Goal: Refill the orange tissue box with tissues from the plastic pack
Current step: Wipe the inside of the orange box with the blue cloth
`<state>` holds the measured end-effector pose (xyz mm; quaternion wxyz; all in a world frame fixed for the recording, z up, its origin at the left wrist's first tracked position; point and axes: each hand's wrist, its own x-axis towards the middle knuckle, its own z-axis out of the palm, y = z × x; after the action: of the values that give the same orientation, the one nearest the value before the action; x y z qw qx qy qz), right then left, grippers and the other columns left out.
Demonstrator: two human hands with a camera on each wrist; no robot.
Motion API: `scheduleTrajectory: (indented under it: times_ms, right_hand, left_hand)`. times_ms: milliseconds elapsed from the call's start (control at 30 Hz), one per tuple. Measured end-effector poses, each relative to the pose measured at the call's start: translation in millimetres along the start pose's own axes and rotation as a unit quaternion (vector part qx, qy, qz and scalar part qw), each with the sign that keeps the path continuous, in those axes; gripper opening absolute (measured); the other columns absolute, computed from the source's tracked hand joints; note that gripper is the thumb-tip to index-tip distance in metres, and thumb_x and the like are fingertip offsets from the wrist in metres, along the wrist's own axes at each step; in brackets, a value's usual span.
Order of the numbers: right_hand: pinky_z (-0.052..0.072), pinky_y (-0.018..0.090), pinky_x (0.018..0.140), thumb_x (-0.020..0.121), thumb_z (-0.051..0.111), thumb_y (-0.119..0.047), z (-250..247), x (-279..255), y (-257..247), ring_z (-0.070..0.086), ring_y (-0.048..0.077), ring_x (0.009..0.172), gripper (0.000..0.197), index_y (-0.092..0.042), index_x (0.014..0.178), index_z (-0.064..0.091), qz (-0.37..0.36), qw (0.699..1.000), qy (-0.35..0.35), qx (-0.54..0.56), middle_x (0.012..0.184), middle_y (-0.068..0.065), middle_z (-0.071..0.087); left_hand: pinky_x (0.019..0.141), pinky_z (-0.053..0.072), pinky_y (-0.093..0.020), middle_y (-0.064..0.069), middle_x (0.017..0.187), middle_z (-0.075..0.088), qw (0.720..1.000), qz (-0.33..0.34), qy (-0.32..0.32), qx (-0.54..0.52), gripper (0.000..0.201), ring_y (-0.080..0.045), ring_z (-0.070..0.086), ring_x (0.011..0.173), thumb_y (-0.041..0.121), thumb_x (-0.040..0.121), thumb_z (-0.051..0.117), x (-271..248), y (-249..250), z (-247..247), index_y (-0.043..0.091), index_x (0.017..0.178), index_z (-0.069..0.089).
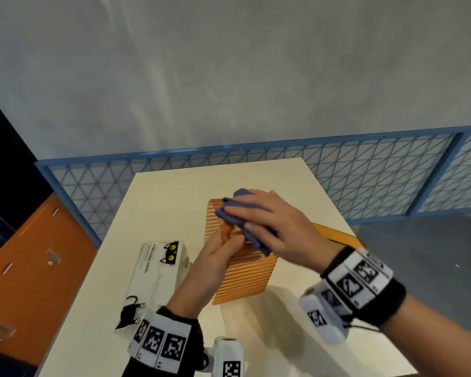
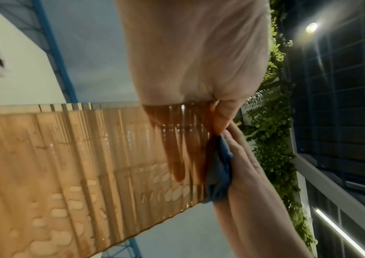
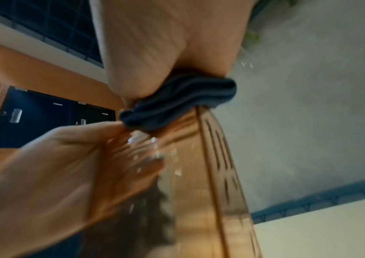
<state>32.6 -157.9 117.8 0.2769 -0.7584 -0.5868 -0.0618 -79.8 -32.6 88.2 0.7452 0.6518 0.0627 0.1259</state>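
On the table [image 1: 297, 317], going left to right, the pack [image 1: 158, 278] lies flat and unopened as far as I can tell, just beside my left wrist, so no tissues have gone anywhere yet. My left hand [image 1: 218, 254] grips the near upper edge of the box [image 1: 242, 273], fingers curled over the ribbed wall; the left wrist view shows them dark through the translucent plastic. My right hand [image 1: 272, 229] lies with fingers straight, pressing a blue cloth [image 1: 239, 213] onto the top of the box, which looks tilted on the table, with 1 orange panel [image 1: 335, 235] lying behind it. I judge I am wiping, not refilling. The risks: the ribbed wall is slick, so a hard push from the cloth could skid the box out of my left grip or knock it into the pack. The cloth could also snag on the ribs. If the cloth is damp, which I cannot tell, moisture left inside would spoil the tissues.
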Motion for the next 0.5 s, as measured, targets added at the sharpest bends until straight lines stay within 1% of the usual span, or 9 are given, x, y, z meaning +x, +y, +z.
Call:
scheduleTrajectory:
  times_ms: [67,133,200,267,300,367,400,433,500]
  right_hand:
    - [0.042,0.039,0.104,0.095,0.038,-0.031,-13.7,19.3,6.8,0.048,0.013,0.125,0.041,-0.030,0.135,0.050,0.048,0.997,-0.016,0.058,0.137,-0.007,0.052]
    - [0.043,0.038,0.103,0.094,0.038,-0.029,-17.5,26.7,2.4,0.048,0.010,0.123,0.042,-0.028,0.135,0.051,0.050,0.997,-0.014,0.056,0.136,-0.008,0.052]
    - [0.037,0.033,0.109,0.095,0.039,-0.027,-12.8,20.8,-14.5,0.042,0.009,0.130,0.041,-0.029,0.135,0.050,-0.015,0.999,-0.013,0.035,0.141,-0.009,0.048]
    - [0.030,0.029,0.114,0.096,0.040,-0.026,-5.2,10.3,-32.1,0.036,0.009,0.136,0.040,-0.027,0.133,0.052,-0.097,0.995,-0.012,0.029,0.142,-0.008,0.048]
    - [0.027,0.027,0.115,0.096,0.041,-0.024,-1.2,7.6,-35.9,0.036,0.010,0.137,0.039,-0.025,0.133,0.053,-0.121,0.992,-0.014,0.032,0.141,-0.007,0.049]
    - [0.028,0.023,0.114,0.096,0.042,-0.024,-1.8,12.4,-31.2,0.038,0.009,0.134,0.039,-0.023,0.133,0.053,-0.133,0.990,-0.015,0.038,0.140,-0.006,0.051]
    - [0.030,0.021,0.111,0.096,0.043,-0.025,-3.8,16.9,-24.9,0.040,0.007,0.132,0.039,-0.025,0.134,0.051,-0.119,0.992,-0.015,0.038,0.140,-0.006,0.051]
    - [0.033,0.017,0.107,0.096,0.043,-0.025,-6.3,21.6,-17.3,0.043,0.004,0.128,0.039,-0.027,0.135,0.050,-0.091,0.995,-0.012,0.042,0.139,-0.007,0.051]
    - [0.039,0.010,0.092,0.098,0.043,-0.023,-13.5,26.6,-1.2,0.051,0.000,0.111,0.038,-0.031,0.134,0.050,0.001,0.997,0.007,0.074,0.133,-0.008,0.054]
  left_hand:
    - [0.087,0.051,-0.025,0.003,0.113,0.069,0.999,0.008,-0.019,0.035,0.040,-0.011,0.066,0.103,0.031,0.086,0.051,-5.2,3.9,2.5,0.029,0.125,0.054]
    - [0.087,0.050,-0.024,0.004,0.113,0.069,0.999,0.018,-0.014,0.044,0.041,-0.012,0.065,0.105,0.034,0.081,0.050,-7.4,7.3,2.6,0.028,0.121,0.057]
    - [0.079,0.050,-0.020,0.006,0.099,0.071,0.999,0.029,0.003,0.035,0.028,-0.011,0.065,0.096,0.027,0.082,0.051,-7.3,10.1,-0.9,0.025,0.108,0.062]
    - [0.078,0.050,-0.018,0.009,0.095,0.068,0.997,0.041,0.029,0.054,0.021,-0.004,0.063,0.093,0.018,0.086,0.051,-9.0,10.5,-3.3,0.027,0.103,0.059]
    - [0.080,0.049,-0.016,0.010,0.096,0.066,0.996,0.051,0.033,0.071,0.023,0.000,0.062,0.093,0.017,0.084,0.049,-10.6,10.7,-3.5,0.028,0.102,0.058]
    - [0.081,0.048,-0.021,0.010,0.090,0.069,0.995,0.048,0.040,0.073,0.021,0.002,0.063,0.088,0.020,0.083,0.050,-12.5,9.8,-3.3,0.030,0.093,0.064]
    - [0.081,0.046,-0.025,0.010,0.087,0.071,0.996,0.041,0.039,0.071,0.018,0.001,0.064,0.086,0.020,0.086,0.052,-13.2,9.9,-1.7,0.029,0.093,0.067]
    - [0.084,0.046,-0.026,0.010,0.089,0.072,0.997,0.034,0.025,0.067,0.019,0.000,0.066,0.088,0.019,0.091,0.052,-13.0,10.1,0.3,0.028,0.100,0.066]
    - [0.091,0.050,-0.026,0.008,0.104,0.073,0.997,0.025,-0.030,0.060,0.030,-0.007,0.067,0.101,0.018,0.097,0.046,-14.8,10.0,6.1,0.034,0.122,0.051]
